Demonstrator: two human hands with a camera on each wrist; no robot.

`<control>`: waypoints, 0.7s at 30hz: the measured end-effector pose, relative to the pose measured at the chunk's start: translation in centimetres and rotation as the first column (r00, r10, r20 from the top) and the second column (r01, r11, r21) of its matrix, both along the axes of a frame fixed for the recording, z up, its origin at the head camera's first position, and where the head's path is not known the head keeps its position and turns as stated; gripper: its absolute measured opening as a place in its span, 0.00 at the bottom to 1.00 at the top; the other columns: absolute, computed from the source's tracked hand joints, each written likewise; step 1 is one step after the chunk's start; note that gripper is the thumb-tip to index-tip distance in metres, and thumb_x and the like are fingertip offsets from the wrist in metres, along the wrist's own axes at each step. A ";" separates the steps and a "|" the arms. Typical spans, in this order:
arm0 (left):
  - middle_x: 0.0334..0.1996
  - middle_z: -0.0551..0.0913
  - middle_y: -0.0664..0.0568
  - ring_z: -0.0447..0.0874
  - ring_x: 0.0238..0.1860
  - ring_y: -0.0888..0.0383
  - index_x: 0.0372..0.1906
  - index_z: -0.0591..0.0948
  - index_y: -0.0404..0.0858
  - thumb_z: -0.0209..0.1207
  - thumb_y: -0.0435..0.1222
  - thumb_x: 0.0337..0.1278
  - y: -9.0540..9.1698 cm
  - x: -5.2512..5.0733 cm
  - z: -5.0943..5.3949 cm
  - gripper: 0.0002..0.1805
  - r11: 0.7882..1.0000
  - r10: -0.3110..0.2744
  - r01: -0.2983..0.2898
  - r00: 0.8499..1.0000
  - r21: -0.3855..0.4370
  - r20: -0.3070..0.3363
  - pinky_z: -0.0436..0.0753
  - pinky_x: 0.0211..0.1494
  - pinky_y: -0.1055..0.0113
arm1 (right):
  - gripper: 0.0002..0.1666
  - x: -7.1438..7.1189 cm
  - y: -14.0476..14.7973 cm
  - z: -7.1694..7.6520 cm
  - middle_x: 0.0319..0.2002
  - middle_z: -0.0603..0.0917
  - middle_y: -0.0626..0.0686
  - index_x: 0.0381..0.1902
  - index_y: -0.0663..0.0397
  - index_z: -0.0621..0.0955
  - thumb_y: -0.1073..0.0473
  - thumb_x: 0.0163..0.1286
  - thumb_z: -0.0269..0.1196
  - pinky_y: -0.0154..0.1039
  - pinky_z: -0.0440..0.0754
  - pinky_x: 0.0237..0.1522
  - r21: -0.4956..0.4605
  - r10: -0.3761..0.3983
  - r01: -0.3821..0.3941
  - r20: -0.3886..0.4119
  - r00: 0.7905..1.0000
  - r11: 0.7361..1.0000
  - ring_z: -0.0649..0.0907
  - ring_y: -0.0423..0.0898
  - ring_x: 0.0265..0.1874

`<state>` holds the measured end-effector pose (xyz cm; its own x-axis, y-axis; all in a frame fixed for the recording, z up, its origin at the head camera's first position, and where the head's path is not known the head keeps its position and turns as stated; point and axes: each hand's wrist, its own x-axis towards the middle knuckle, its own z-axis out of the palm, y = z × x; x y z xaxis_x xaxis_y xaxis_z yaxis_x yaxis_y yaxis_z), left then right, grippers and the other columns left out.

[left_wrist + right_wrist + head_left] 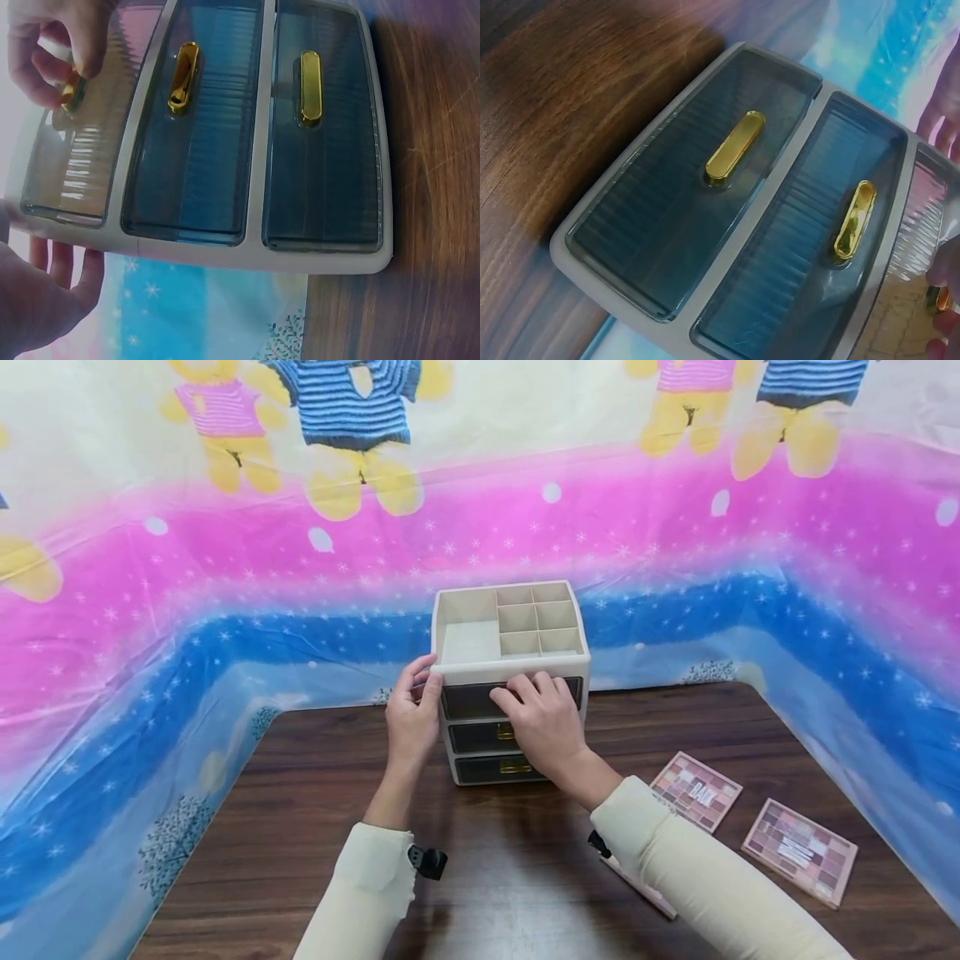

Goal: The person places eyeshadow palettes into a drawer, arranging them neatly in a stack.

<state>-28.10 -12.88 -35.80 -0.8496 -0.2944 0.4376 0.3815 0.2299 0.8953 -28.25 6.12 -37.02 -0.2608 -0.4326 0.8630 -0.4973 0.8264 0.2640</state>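
Observation:
A white desktop organizer (510,670) stands on the table, with open compartments on top and three dark see-through drawers below. My right hand (543,718) is at the top drawer (472,702); in the left wrist view its thumb and fingers pinch that drawer's gold handle (73,91). The top drawer appears closed. My left hand (415,710) rests against the organizer's left side near the upper front corner, fingers (64,264) along the side wall. Gold handles show on the middle drawer (855,221) and the bottom drawer (667,202).
To the right lie two pink eyeshadow palettes, one farther back (697,791) and one nearer (799,850). Another flat pink item (652,897) is partly hidden under my right sleeve. A printed cloth (480,527) hangs behind the brown wooden table (315,827).

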 end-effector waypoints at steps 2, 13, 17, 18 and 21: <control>0.53 0.83 0.38 0.81 0.48 0.48 0.64 0.81 0.44 0.58 0.39 0.74 -0.2 0.0 0.0 0.18 1.000 -0.011 0.011 1.000 -0.017 0.002 0.76 0.47 0.69 | 0.13 0.3 0.2 0.0 0.35 0.85 0.50 0.40 0.46 0.88 0.62 0.74 0.57 0.46 0.75 0.28 -0.002 0.007 -0.007 0.005 1.000 1.000 0.79 0.52 0.31; 0.50 0.83 0.42 0.77 0.39 0.62 0.65 0.80 0.47 0.58 0.42 0.74 -1.5 0.0 0.3 0.19 0.993 -0.107 0.109 0.994 -0.048 0.037 0.76 0.39 0.73 | 0.10 3.1 0.9 -0.1 0.35 0.85 0.49 0.39 0.47 0.88 0.63 0.74 0.61 0.45 0.74 0.28 0.008 0.091 -0.090 -0.064 0.994 0.996 0.80 0.50 0.29; 0.49 0.83 0.42 0.78 0.39 0.63 0.65 0.80 0.46 0.58 0.41 0.74 -1.6 0.0 0.4 0.19 0.992 -0.116 0.118 0.992 -0.054 0.043 0.76 0.39 0.74 | 0.10 4.2 1.2 -0.2 0.33 0.85 0.48 0.37 0.47 0.88 0.63 0.74 0.60 0.45 0.76 0.30 0.005 0.111 -0.111 -0.077 0.991 0.994 0.80 0.50 0.28; 0.49 0.83 0.41 0.78 0.40 0.63 0.65 0.80 0.46 0.57 0.41 0.74 -1.6 0.0 0.4 0.19 0.991 -0.116 0.118 0.992 -0.057 0.044 0.77 0.40 0.74 | 0.11 4.4 1.2 -0.2 0.33 0.86 0.48 0.37 0.47 0.88 0.63 0.74 0.60 0.45 0.76 0.30 0.004 0.113 -0.113 -0.077 0.991 0.994 0.80 0.50 0.28; 0.50 0.83 0.41 0.79 0.40 0.62 0.65 0.79 0.46 0.58 0.40 0.74 -1.6 -0.1 0.4 0.19 0.990 -0.124 0.127 0.991 -0.066 0.046 0.78 0.41 0.73 | 0.11 4.9 1.4 -0.2 0.33 0.86 0.48 0.36 0.46 0.88 0.63 0.73 0.60 0.45 0.76 0.31 0.003 0.116 -0.116 -0.084 0.990 0.993 0.80 0.49 0.28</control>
<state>-28.23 -14.52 -35.45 -0.8959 -0.1550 0.4164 0.3736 0.2443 0.8948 -23.39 7.48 -37.23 -0.1357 -0.4541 0.8805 -0.5657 0.7652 0.3074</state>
